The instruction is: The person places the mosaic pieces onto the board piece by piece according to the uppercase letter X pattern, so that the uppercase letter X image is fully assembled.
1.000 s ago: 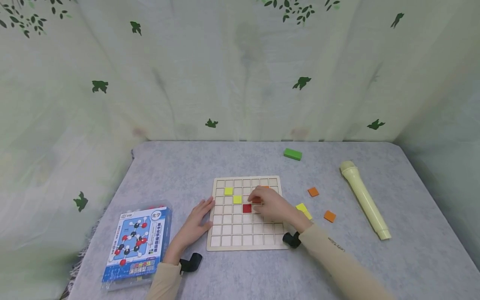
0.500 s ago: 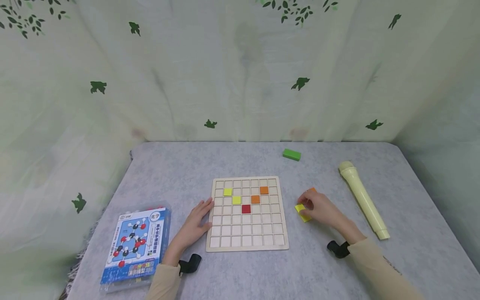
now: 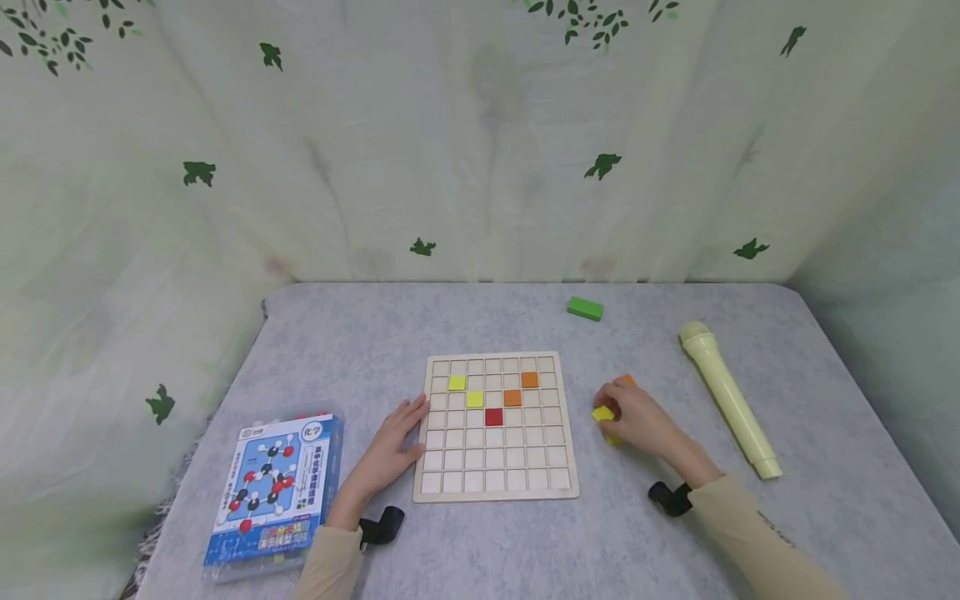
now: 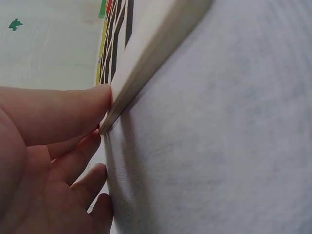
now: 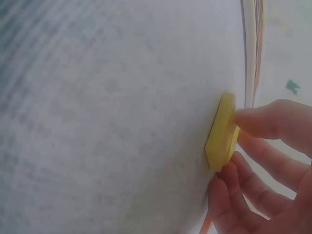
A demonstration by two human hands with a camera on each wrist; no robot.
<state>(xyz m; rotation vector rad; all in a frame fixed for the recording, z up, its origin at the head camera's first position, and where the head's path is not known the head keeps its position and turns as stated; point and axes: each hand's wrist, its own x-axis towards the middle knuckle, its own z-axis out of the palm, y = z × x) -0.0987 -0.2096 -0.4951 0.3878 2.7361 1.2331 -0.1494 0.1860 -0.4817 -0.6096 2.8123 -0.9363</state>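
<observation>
A wooden grid board [image 3: 495, 493] lies in the middle of the table. Set in its squares are two yellow-green tiles [image 3: 475, 399], two orange tiles [image 3: 512, 398] and one red tile [image 3: 493, 417]. My left hand [image 3: 390, 446] rests at the board's left edge, fingers fairly straight; in the left wrist view its thumb [image 4: 73, 112] touches the rim. To the right of the board, my right hand [image 3: 637, 421] pinches a yellow tile [image 3: 602, 412] between thumb and fingers, above more yellow [image 5: 222, 131] on the table. Behind this hand an orange tile [image 3: 626, 380] peeks out, partly hidden.
A green block [image 3: 585, 308] lies behind the board toward the right. Farther right is a pale yellow microphone-shaped thing [image 3: 731, 400]. At the left sits a boxed molecule model set [image 3: 273, 483]. A pale curtain [image 3: 480, 150] hangs behind the table.
My right hand has left the board and moved right to the yellow tiles, where it now pinches one. An orange tile it covered on the board shows again. The left hand stays put.
</observation>
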